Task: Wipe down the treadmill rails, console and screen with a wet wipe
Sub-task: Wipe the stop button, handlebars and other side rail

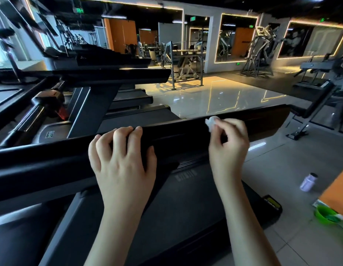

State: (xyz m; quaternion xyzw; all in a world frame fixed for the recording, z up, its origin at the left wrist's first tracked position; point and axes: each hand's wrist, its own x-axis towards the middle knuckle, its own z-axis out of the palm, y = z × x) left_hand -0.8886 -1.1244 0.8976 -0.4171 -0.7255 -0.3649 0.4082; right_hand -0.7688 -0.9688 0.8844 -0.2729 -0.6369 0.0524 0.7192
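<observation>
treadmill rail (51,164) is gripped by the left hand (122,162); the wet wipe (211,122), pinched in the right hand (229,144), is best dragged flat toward 3 o'clock

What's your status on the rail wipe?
Left hand grips rail. Right hand pinches wet wipe at rail's top edge. Bottle on floor, clear of rail.

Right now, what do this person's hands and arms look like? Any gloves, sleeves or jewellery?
The left hand and the right hand are bare, with no gloves. No ring, watch or bracelet shows. The left forearm and the right forearm are bare down to the picture's lower edge; no sleeve is in view.
</observation>
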